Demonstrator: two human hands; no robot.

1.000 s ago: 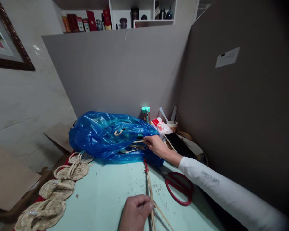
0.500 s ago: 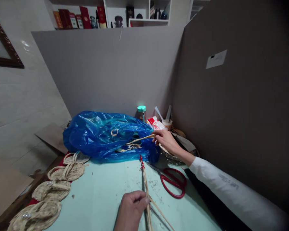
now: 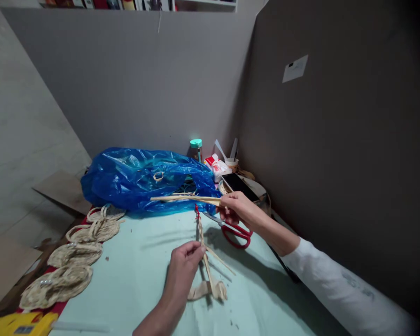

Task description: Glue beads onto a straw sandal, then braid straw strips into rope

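My left hand (image 3: 186, 263) pinches a pale straw braid (image 3: 200, 233) above the table. A red tie (image 3: 197, 212) is at the braid's far end, and loose strands (image 3: 208, 273) trail from the near end past my fingers. Closed around a few long dry straw strips (image 3: 182, 199), my right hand (image 3: 234, 207) holds them out level to the left, in front of the blue plastic bag (image 3: 140, 177). Red-handled scissors (image 3: 236, 234) lie on the table below my right hand, partly hidden by it. A curled strip of pale material (image 3: 200, 290) lies beneath the loose strands.
Several small woven straw sandals (image 3: 75, 254) line the table's left edge. A yellow glue gun (image 3: 23, 323) is at the lower left. At the back stand a jar with a turquoise lid (image 3: 196, 148) and a cup (image 3: 232, 163). A phone (image 3: 241, 185) rests on a round basket. Grey panels (image 3: 126, 79) enclose the back and right.
My right hand has drawn the straw strips out of the blue bag and toward me. My left hand still holds the braid. The view has tilted down, showing the glue gun.
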